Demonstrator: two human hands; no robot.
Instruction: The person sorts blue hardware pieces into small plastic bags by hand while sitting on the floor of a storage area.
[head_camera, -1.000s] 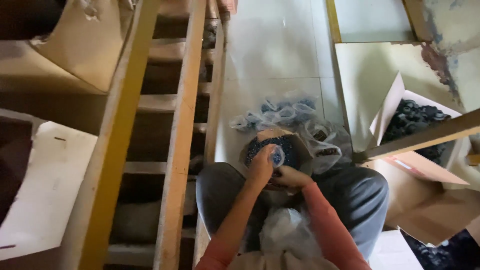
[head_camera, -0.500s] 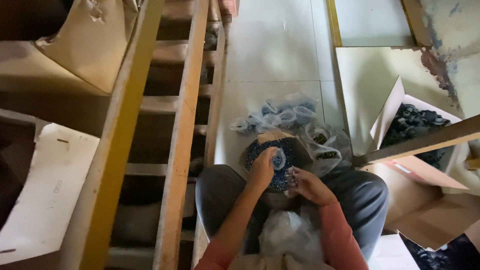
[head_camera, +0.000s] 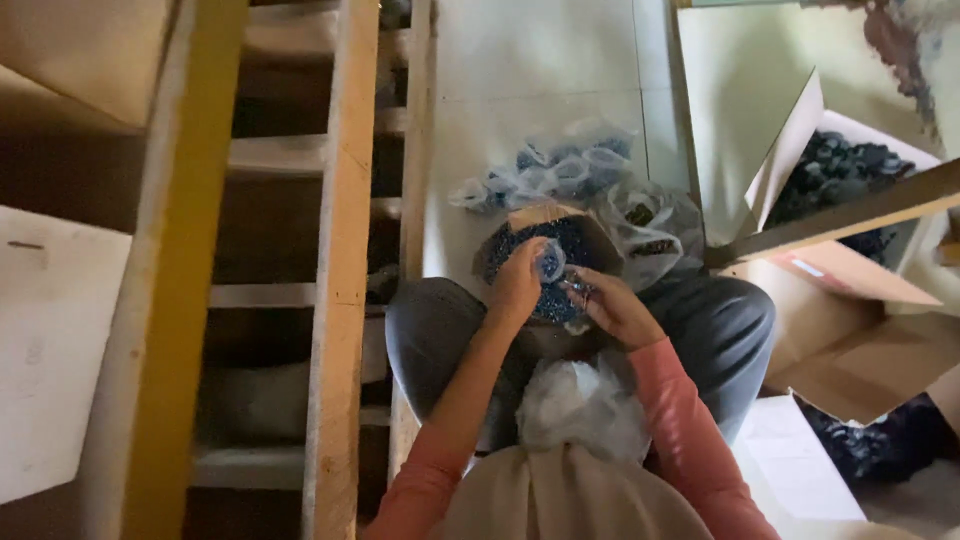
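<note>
Seated, knees spread, grey-trousered legs at frame centre. Both arms in salmon-pink sleeves reach forward from the lower edge of the frame, converging above the lap. Left hand (head_camera: 517, 288) raised slightly, fingers curled and pinched together, back of hand to camera. Right hand (head_camera: 617, 308) just beside it, lower right, fingers bent inward toward the left. Hands close, contact unclear.

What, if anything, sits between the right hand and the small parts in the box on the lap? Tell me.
Nothing visible. The right hand is at the edge of the box of small dark parts, fingers among them. The left hand holds a small clear bag just above the same box, beside it, not across its path.
</note>
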